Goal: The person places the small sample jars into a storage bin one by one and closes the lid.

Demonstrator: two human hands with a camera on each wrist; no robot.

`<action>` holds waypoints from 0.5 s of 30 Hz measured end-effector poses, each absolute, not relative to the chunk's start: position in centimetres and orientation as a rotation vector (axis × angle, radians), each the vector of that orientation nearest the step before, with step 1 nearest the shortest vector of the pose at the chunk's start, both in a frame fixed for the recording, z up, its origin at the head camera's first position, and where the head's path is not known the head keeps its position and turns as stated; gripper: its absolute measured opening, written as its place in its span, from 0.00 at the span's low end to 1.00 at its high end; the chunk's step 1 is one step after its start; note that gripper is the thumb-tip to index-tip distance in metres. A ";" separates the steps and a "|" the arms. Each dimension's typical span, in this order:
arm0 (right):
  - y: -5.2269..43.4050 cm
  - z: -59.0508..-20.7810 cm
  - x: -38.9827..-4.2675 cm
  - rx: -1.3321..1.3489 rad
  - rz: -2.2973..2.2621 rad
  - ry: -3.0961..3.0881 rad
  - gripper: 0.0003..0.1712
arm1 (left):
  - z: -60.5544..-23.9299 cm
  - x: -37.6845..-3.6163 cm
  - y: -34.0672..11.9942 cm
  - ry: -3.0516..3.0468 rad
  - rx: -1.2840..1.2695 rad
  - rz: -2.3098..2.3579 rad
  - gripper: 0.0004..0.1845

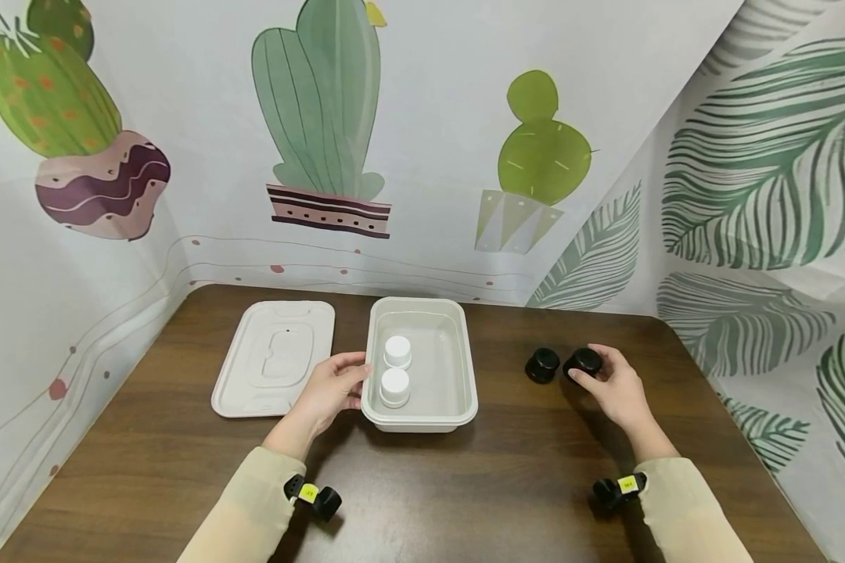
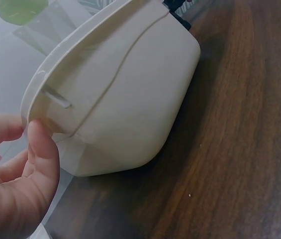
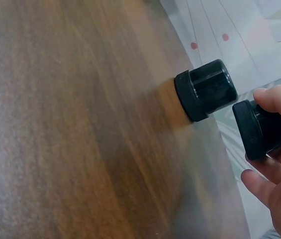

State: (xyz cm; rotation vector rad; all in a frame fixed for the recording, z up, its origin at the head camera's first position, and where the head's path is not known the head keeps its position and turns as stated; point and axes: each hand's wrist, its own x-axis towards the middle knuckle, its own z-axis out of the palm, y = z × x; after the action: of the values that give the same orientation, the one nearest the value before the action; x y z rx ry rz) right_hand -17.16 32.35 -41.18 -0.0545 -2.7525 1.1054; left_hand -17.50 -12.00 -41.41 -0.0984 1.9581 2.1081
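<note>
I see bright, even light from above; soft shadows fall beneath the tray point(image 1: 465, 407) on the worktop point(image 1: 465, 485). The head view bends at its edges. Both wrist views are soft, with pale glare across the wood.

A dark brown wood-grain surface point(image 1: 465, 485) carries a cream rectangular plastic tub point(image 1: 458, 391) and a matching cream flat lid point(image 1: 253, 391). Inside the tub stand two small jars with plain white round caps point(image 1: 397, 352). Two glossy black ribbed jars point(image 1: 542, 365) sit on the brown wood, one under the right hand point(image 1: 616, 391). Both sleeves point(image 1: 253, 508) are pale beige, with black wrist straps bearing yellow tags point(image 1: 308, 493). The white backdrop point(image 1: 429, 156) shows green cacti in maroon-striped and grey pots, pink dots, and green striped leaves.
</note>
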 end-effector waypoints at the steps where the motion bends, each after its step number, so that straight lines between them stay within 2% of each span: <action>1: 32.3 -41.1 -17.1 -0.053 1.109 -2.751 0.36 | -41.4 -17.5 -12.0 1.955 -0.104 2.110 0.23; 15: 31.7 -40.3 -16.8 0.012 1.109 -2.700 0.35 | -41.1 -17.3 -12.1 1.933 -0.091 2.116 0.25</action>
State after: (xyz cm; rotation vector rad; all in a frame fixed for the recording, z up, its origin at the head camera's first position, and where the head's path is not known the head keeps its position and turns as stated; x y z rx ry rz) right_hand -16.85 31.71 -40.32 0.0119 -2.6996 1.1095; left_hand -17.33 -12.12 -41.10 -0.0914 1.9332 2.1162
